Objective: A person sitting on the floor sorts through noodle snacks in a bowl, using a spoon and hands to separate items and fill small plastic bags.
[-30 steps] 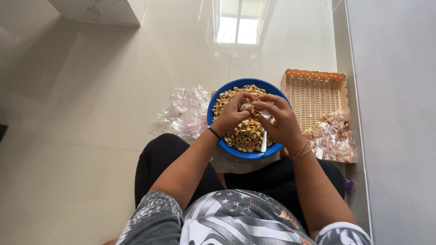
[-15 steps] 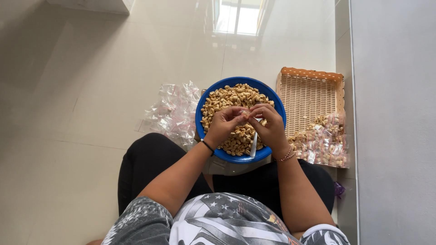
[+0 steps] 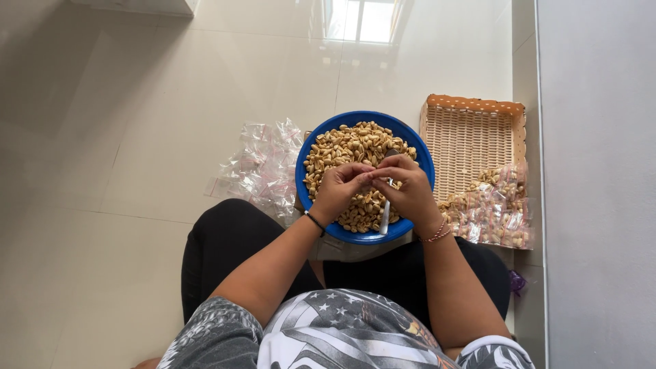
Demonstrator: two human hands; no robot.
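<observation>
1. At the far left of our work lies a loose heap of small clear bags [image 3: 260,167], empty and flat on the pale tiled floor [image 3: 123,137], just beside the bowl.
2. Our left hand [image 3: 339,191] hovers over the blue bowl [image 3: 311,154], fingers curled and pinched together at the tips against the right hand's fingertips; we seem to grip something small and clear between them, likely one of the little bags, though it is too small to make out.
3. The bowl sits between our knees and is heaped with peanuts [image 3: 352,145], nearly to the rim, so we judge most of the nuts are not yet packed.
4. Our right hand [image 3: 408,188] is closed in a matching pinch, meeting the left above the middle of the bowl. A white spoon [image 3: 386,215] stands in the nuts under this hand; we cannot tell whether the hand touches it.
5. To the right, a woven tray [image 3: 471,133] holds a cluster of filled small bags of nuts [image 3: 495,212] in its near end; its far part is bare. We judge the packing under way, with some bags done and many left.
</observation>
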